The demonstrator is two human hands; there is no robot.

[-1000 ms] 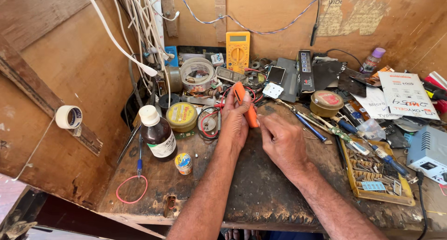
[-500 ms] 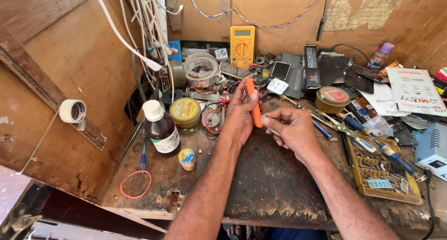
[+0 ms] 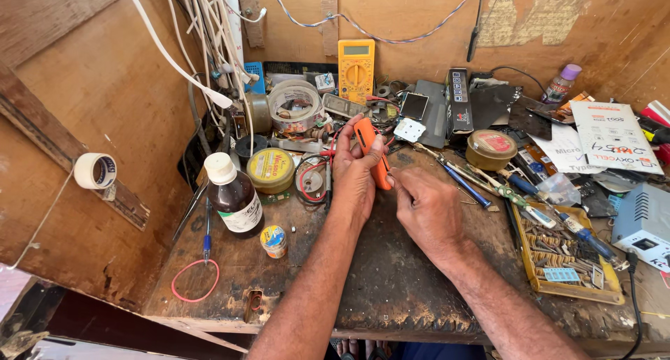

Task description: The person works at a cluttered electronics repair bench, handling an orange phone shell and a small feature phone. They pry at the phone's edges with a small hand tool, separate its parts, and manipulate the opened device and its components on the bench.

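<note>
We see our left hand [image 3: 354, 171] wrapped around a slim orange device [image 3: 372, 153], thumb pressed on its front and fingers curled behind it, holding it tilted above the middle of the worn wooden tabletop [image 3: 391, 283]. Our right hand [image 3: 427, 205] has its fingers drawn together at the lower end of the orange device, touching it there; we cannot tell whether a small tool is pinched between them.

Just left of the left hand lie a coil of red wire [image 3: 310, 178] and a round yellow tin [image 3: 270, 169]. Nearer the left edge stand a brown glass bottle with a white cap [image 3: 233, 196], a small squat jar [image 3: 273, 241] beside it, and a red rubber band [image 3: 195, 281] lying flat. A yellow multimeter [image 3: 356, 70] leans against the back wall. To the right sit a round brown tin [image 3: 491, 148], a blue-handled screwdriver [image 3: 462, 183] and a yellow parts tray [image 3: 567, 255] filled with small components.
</note>
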